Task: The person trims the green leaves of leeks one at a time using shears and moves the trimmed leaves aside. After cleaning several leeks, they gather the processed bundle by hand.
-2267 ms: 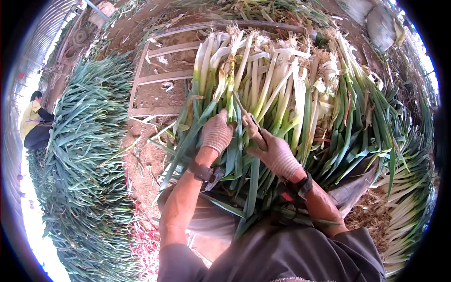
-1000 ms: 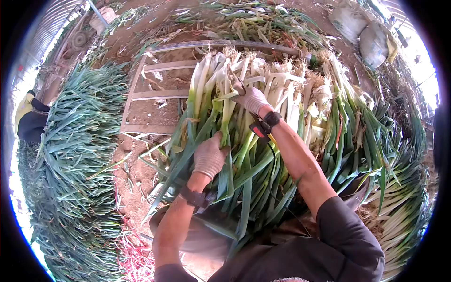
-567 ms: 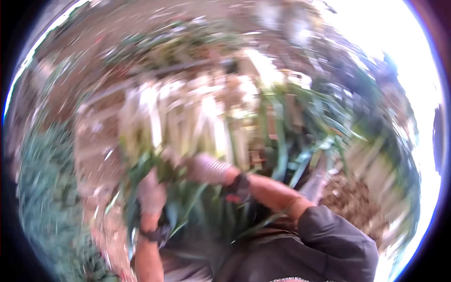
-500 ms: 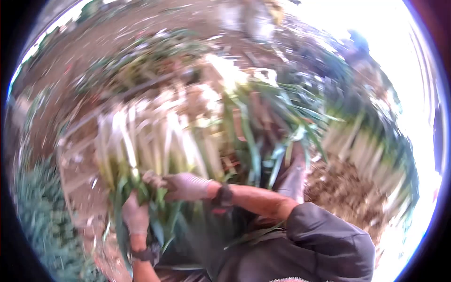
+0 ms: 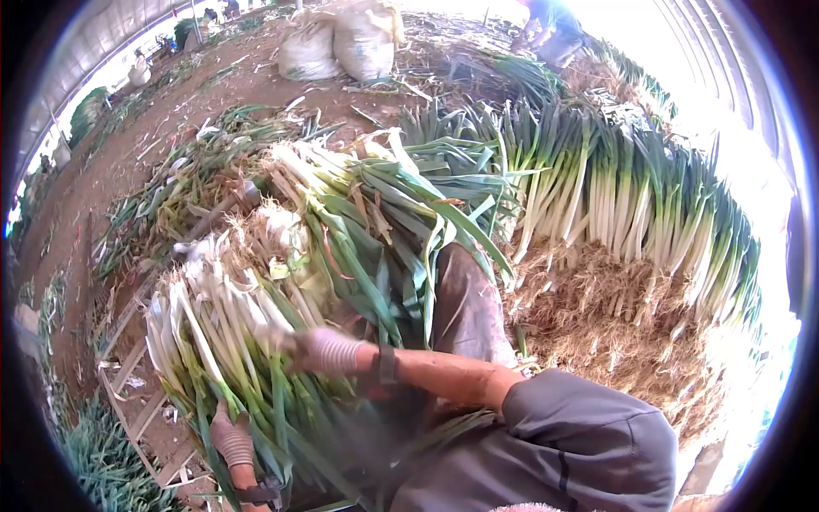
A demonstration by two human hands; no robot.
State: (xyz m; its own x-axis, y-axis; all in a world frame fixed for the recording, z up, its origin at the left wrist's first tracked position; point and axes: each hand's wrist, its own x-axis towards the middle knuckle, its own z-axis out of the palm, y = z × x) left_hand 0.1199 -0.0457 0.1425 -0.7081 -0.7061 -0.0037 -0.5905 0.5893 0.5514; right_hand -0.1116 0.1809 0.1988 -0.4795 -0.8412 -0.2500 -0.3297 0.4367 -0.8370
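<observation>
A row of leeks (image 5: pixel 213 320) with white shafts and green leaves lies before me, roots pointing away. My left hand (image 5: pixel 230 437), in a knitted glove, is closed around the green part of a leek at the near left of the row. Over the middle of the same leeks is my gloved right hand (image 5: pixel 328 351), its fingers smeared by motion. Both wrists carry dark bands. Beyond my right hand, a bundle of untrimmed leeks (image 5: pixel 367 205) with dry leaves lies across my leg.
Leeks stand in a long row (image 5: pixel 627 196) at the right, above a bank of roots (image 5: pixel 606 341). White sacks (image 5: pixel 365 41) sit at the back, with a person (image 5: pixel 553 30) bent over farther right. Leaf scraps (image 5: pixel 183 183) litter the ground; a slatted wooden frame (image 5: pixel 136 418) lies left.
The view has swung, shifting the leeks left and down in the picture. My left hand has moved lower along the leaves; my right hand is now farther from it.
</observation>
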